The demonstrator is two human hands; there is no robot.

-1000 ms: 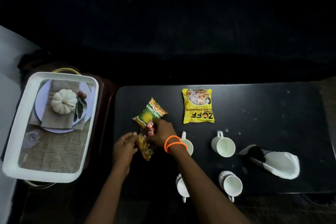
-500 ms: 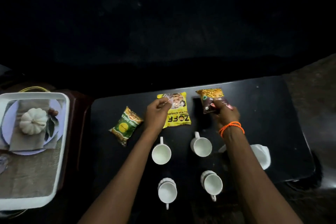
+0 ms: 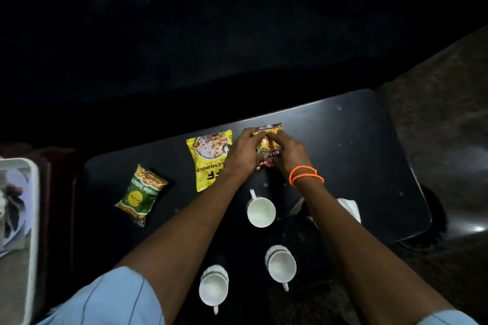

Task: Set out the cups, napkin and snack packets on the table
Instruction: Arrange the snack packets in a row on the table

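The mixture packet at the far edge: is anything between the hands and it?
Nothing visible. Both the left hand and right hand already rest on the mixture packet, which lies on the table beside the yellow packet.

Snack packets: three | white cups: three visible | napkin: one | hands: two | tray: one

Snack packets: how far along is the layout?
Done: green packet and yellow packet lie flat; three cups visible, napkin out. In hand: both hands, left and right, on the mixture packet. Left: release it.
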